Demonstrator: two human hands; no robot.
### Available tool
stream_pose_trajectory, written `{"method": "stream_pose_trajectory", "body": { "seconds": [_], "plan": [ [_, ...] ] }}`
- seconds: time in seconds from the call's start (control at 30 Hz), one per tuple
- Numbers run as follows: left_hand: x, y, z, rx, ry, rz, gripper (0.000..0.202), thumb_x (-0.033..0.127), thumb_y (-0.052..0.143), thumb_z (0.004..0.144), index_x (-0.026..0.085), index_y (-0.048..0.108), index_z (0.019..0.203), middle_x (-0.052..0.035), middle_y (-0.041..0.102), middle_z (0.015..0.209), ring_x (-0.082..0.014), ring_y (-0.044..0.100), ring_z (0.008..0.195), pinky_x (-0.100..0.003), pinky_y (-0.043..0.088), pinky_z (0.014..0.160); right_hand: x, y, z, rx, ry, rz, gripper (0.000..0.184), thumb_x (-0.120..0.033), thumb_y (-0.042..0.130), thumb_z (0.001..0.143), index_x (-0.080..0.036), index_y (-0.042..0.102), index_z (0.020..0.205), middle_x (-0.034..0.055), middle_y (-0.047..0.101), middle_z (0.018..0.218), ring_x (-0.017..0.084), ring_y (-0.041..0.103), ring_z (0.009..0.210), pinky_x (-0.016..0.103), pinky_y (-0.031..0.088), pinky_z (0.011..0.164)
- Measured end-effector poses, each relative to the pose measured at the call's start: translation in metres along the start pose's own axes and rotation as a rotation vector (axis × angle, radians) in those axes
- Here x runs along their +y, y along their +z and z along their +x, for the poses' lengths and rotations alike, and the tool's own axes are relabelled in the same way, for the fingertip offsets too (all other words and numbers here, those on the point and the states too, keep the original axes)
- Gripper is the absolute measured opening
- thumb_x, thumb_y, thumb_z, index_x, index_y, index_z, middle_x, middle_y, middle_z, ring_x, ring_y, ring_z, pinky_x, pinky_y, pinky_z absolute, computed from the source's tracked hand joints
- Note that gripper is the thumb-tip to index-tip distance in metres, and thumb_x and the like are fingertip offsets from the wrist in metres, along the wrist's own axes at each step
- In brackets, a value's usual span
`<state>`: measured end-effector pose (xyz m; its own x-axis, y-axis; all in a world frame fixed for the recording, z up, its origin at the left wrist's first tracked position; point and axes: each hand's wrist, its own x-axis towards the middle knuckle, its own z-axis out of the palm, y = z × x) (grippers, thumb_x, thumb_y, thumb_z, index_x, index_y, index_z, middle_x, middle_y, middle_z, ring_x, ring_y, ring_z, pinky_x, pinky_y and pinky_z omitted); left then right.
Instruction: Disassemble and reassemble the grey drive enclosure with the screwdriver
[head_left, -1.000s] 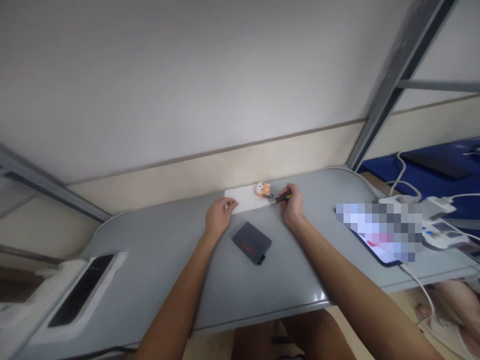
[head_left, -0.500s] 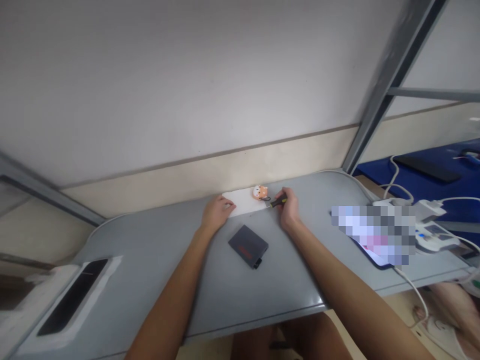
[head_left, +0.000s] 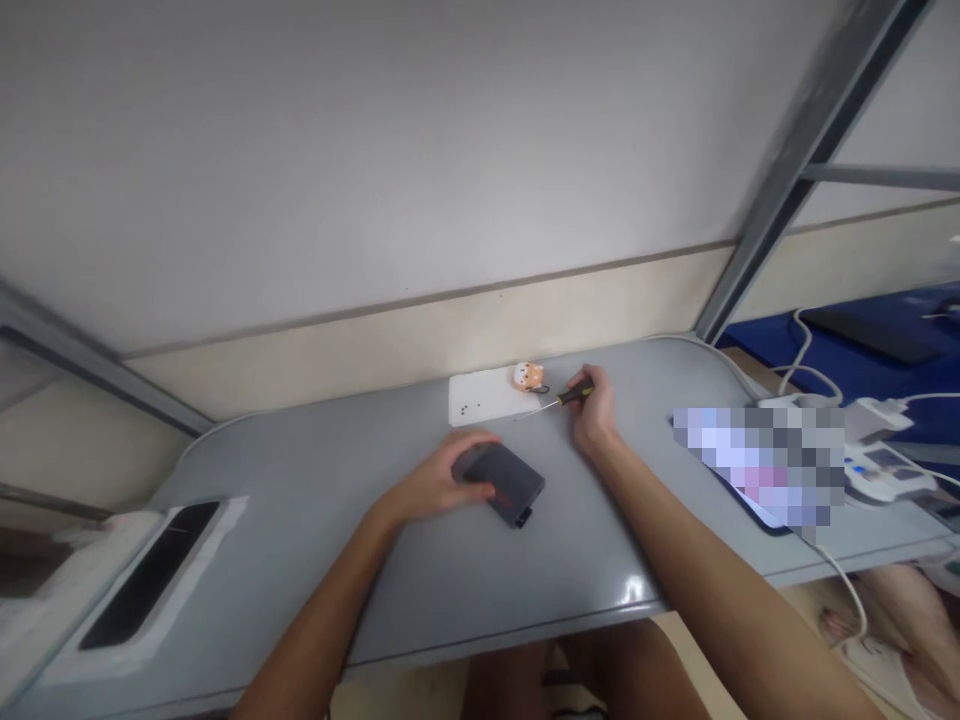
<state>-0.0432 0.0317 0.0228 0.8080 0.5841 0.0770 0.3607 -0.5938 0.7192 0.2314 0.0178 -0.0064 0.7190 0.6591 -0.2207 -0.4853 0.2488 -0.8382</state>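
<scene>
My left hand (head_left: 442,476) has its thumb and fingers around the left end of a flat dark grey rectangular case (head_left: 511,482). The case has faint red lettering and a small black piece sticking out at its near right corner. In my right hand (head_left: 596,412) is a screwdriver (head_left: 576,392) with a black and yellow handle, its thin shaft pointing left. The shaft's tip is close to a white sheet of paper (head_left: 486,390) by the wall. Several tiny dark specks, perhaps screws, lie on that sheet's left part, and an orange and white animal-faced case (head_left: 529,377) sits on its right.
A lit phone (head_left: 750,480), its screen blurred, lies at the right beside a white power strip (head_left: 892,475) with cables. At the left is a black flat object (head_left: 150,575) on a white surface. Grey metal posts (head_left: 780,190) rise at both sides. Another person's leg (head_left: 911,610) shows lower right.
My left hand has left the white paper and come nearer to me, onto the dark grey case. The specks on the paper now show. My right hand still holds the screwdriver.
</scene>
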Motion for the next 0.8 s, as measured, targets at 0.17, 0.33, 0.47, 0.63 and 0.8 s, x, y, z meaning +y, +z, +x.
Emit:
{"method": "stream_pose_trajectory", "body": {
  "seconds": [0.17, 0.33, 0.47, 0.63, 0.8],
  "plan": [
    [0.003, 0.010, -0.006, -0.063, 0.001, 0.006, 0.079, 0.045, 0.094, 0.070, 0.033, 0.061, 0.140, -0.0094, 0.053, 0.154, -0.0322, 0.046, 0.146, -0.052, 0.033, 0.125, -0.014, 0.000, -0.001, -0.071, -0.054, 0.053, 0.035, -0.038, 0.055, 0.083, -0.024, 0.042, 0.054, -0.0025, 0.043, 0.052, 0.012, 0.040, 0.046, 0.029, 0.027, 0.044],
    [0.004, 0.025, 0.001, 0.049, -0.045, 0.103, 0.064, 0.045, 0.094, 0.069, 0.028, 0.063, 0.123, -0.0109, 0.059, 0.146, -0.0357, 0.051, 0.139, -0.054, 0.041, 0.117, -0.026, -0.004, -0.009, -0.452, -0.064, -0.030, 0.043, -0.038, 0.056, 0.081, -0.024, 0.039, 0.044, -0.0031, 0.029, 0.041, 0.011, 0.028, 0.043, 0.031, 0.023, 0.047],
    [0.013, 0.036, 0.006, 0.175, -0.089, 0.258, 0.056, 0.048, 0.092, 0.070, 0.023, 0.057, 0.106, -0.0099, 0.065, 0.121, -0.0343, 0.060, 0.117, -0.051, 0.050, 0.101, -0.033, -0.007, -0.022, -0.673, -0.226, -0.340, 0.046, -0.038, 0.059, 0.082, -0.022, 0.047, 0.041, -0.0003, 0.037, 0.043, 0.012, 0.036, 0.049, 0.031, 0.027, 0.053],
    [0.012, 0.032, 0.002, 0.163, -0.081, 0.218, 0.061, 0.040, 0.091, 0.071, 0.024, 0.051, 0.114, -0.0102, 0.059, 0.122, -0.0327, 0.057, 0.119, -0.047, 0.051, 0.098, -0.036, -0.008, -0.031, -0.602, -0.400, -0.514, 0.042, -0.035, 0.059, 0.081, -0.022, 0.049, 0.042, -0.0007, 0.040, 0.045, 0.013, 0.037, 0.050, 0.031, 0.025, 0.053],
    [0.004, 0.022, 0.000, 0.135, -0.059, 0.215, 0.057, 0.036, 0.088, 0.074, 0.025, 0.053, 0.116, -0.0101, 0.059, 0.128, -0.0323, 0.055, 0.122, -0.047, 0.049, 0.101, -0.030, -0.006, -0.033, -0.429, -0.500, -0.530, 0.040, -0.032, 0.054, 0.082, -0.022, 0.050, 0.044, -0.0005, 0.041, 0.047, 0.014, 0.040, 0.052, 0.031, 0.026, 0.053]
  ]
}}
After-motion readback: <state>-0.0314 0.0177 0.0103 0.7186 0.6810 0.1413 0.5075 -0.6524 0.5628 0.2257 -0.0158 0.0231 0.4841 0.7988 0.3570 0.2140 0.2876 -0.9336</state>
